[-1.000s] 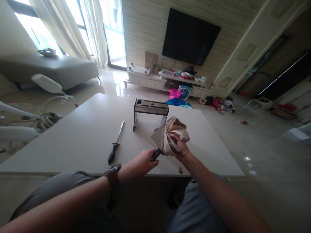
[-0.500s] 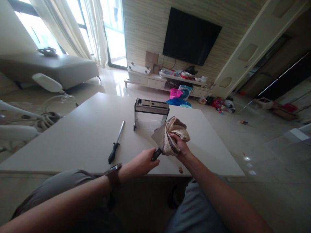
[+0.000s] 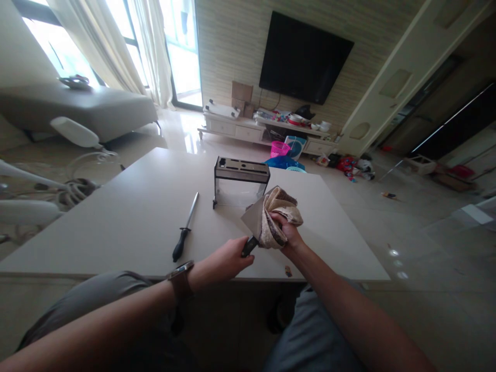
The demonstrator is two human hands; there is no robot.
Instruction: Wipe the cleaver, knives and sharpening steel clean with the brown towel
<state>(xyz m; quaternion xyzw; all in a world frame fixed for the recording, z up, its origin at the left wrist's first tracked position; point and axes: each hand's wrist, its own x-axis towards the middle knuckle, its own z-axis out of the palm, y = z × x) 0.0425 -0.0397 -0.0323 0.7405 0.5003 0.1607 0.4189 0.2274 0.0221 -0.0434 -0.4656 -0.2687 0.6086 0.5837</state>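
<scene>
My left hand (image 3: pixel 232 257) is closed around the black handle of a cleaver (image 3: pixel 253 219), held over the front part of the white table (image 3: pixel 147 206). The broad blade points up and away, and its right part is covered by a bunched beige and brown cloth (image 3: pixel 273 227). My right hand (image 3: pixel 289 232) grips this cloth against the blade; some of its fingers are hidden in the folds. Left of my hands lies a sharpening steel (image 3: pixel 186 230) with a black handle. Behind the cleaver stands a knife block (image 3: pixel 242 170) with a slotted top and clear sides.
A small brown object (image 3: pixel 288 271) lies at the table's front edge. White chairs (image 3: pixel 75 133) stand to the left. Beyond the table are a pink basket (image 3: pixel 279 149), a low cabinet (image 3: pixel 248 132) with clutter on it and a wall-mounted television (image 3: pixel 306 58).
</scene>
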